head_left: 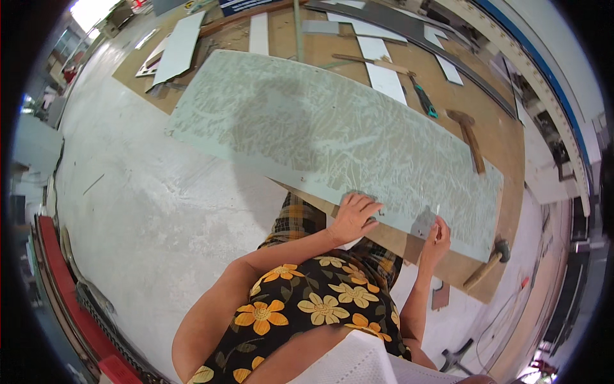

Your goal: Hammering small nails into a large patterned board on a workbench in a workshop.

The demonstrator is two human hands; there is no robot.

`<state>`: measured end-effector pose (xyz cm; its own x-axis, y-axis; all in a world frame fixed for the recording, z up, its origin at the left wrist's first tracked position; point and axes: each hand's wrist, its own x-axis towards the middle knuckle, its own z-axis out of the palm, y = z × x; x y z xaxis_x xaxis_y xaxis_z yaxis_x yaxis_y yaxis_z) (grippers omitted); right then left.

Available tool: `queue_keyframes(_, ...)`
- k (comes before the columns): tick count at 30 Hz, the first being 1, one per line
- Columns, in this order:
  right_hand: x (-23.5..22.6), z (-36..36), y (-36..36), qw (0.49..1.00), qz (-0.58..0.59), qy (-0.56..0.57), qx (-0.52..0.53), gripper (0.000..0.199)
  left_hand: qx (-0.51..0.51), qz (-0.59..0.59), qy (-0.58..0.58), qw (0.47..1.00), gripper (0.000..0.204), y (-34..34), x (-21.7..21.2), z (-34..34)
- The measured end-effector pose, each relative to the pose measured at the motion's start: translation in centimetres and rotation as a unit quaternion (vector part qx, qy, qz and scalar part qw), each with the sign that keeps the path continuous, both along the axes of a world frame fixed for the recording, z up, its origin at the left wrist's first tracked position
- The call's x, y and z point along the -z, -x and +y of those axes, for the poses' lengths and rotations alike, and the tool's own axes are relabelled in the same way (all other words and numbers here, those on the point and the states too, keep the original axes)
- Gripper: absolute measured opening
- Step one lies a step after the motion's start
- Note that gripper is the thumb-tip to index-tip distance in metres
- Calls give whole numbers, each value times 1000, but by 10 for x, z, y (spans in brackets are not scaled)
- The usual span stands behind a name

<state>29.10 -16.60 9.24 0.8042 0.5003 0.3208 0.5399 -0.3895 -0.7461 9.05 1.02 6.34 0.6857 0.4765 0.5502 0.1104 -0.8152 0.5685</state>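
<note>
A large pale green panel (345,121), mottled with streaks, lies slantwise across the brown board of the worktable. My left hand (354,217) rests on the panel's near edge, fingers spread and bent a little. A small dark spot shows by its fingertips. Farther right, my right hand (437,238) is at the same edge with thumb and fingers pinched together. Something thin and whitish stands up at its fingertips, too small to name. A hammer (473,141) with a wooden handle lies across the panel's far right edge.
Past the panel lie a green-and-black-handled tool (423,99), white strips (378,57) and a long dark grey bar (441,52). A mallet (489,265) rests at the board's near right corner. Pale concrete floor (160,211) extends to the left; a machine with a blue edge (540,51) stands right.
</note>
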Motion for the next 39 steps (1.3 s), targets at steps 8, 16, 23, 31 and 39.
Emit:
queue_keyframes(8, 16, -3, 2, 999, -3, -29, 13, 26, 0, 6, 14, 1000, 47, 12, -1, 0)
queue_keyframes(16, 24, -2, 1, 997, -23, -52, 46, 24, -16, -2, 47, 999, 41, 13, -15, 10)
queue_keyframes(23, 24, -6, 1, 990, -88, -90, 61, 24, 6, -19, 59, 998, 37, 8, -12, 9)
queue_keyframes(31, 23, -57, 22, 977, -17, -103, 185, 20, 60, -49, 82, 994, 34, -1, -26, -21)
queue_keyframes(39, 34, -104, 47, 940, -26, -149, 306, 16, 111, 30, 5, 993, 34, -5, -16, -21)
